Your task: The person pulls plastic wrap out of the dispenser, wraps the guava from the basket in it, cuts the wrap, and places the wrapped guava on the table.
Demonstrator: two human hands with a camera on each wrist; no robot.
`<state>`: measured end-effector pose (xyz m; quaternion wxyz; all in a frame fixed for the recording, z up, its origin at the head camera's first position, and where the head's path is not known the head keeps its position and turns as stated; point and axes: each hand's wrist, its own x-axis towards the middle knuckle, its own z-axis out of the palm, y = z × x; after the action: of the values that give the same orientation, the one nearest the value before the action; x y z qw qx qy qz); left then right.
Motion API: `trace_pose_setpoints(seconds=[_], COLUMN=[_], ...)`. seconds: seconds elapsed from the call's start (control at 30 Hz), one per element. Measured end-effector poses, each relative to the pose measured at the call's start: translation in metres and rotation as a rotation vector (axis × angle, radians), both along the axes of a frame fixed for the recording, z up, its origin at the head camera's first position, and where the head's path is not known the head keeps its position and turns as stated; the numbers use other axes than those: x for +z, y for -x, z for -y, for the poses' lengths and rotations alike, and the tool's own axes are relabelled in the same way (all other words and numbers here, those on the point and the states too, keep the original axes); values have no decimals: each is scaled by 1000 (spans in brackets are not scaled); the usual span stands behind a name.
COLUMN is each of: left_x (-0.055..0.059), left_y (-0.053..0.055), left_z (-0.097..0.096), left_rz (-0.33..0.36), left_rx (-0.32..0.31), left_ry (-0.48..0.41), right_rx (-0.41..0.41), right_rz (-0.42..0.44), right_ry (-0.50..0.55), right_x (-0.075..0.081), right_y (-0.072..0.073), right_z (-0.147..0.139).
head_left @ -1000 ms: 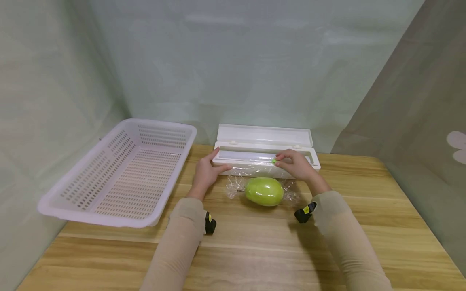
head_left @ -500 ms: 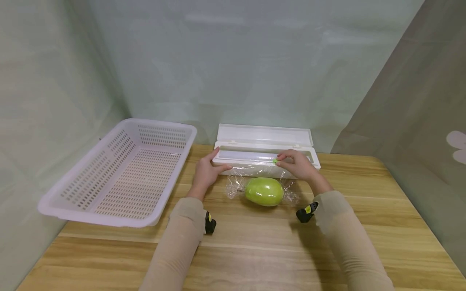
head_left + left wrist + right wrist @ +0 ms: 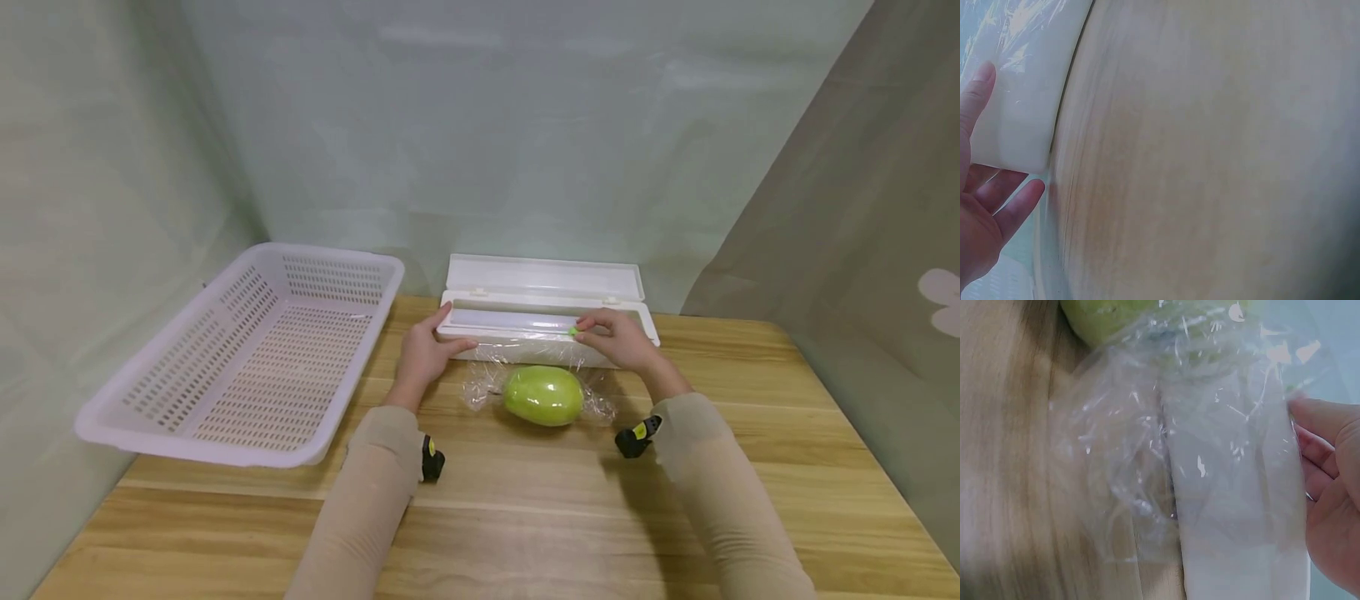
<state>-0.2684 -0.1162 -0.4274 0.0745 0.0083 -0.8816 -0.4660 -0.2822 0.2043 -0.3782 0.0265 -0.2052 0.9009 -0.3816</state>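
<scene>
A white cling film dispenser (image 3: 525, 353) lies along the back of the table, its lid (image 3: 543, 276) raised behind it. My left hand (image 3: 423, 358) grips its left end, thumb on the front wall (image 3: 1022, 125) and fingers around the end. Between thumb and index finger, my right hand (image 3: 626, 342) pinches a small green slide cutter (image 3: 573, 331) on the front edge, right of the middle. Clear film runs from the roll (image 3: 510, 320) down to a green oval fruit (image 3: 543, 396) wrapped in it. Crumpled film (image 3: 1129, 469) spreads beside the fruit in the right wrist view.
On the left of the wooden table (image 3: 510, 517) stands a white perforated plastic basket (image 3: 345, 387) with nothing in it. A grey-green curtain (image 3: 525, 150) hangs close behind the dispenser, with more cloth at both sides.
My right hand has slid the green cutter a short way to the right along the dispenser's edge. The left hand, dispenser and fruit stay put.
</scene>
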Motion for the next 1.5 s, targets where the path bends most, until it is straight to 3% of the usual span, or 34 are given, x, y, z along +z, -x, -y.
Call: trace_pose_setpoints(seconds=[0.5, 1.5], left_x=[0, 0], left_y=[-1, -1], left_z=[-2, -1], left_rz=[14, 19], left_rx=[3, -6], left_ry=[-7, -22], right_rx=[4, -5], right_rz=[-39, -9], right_ry=[28, 82], right_x=[-3, -2], right_y=[0, -1], right_z=[-6, -16])
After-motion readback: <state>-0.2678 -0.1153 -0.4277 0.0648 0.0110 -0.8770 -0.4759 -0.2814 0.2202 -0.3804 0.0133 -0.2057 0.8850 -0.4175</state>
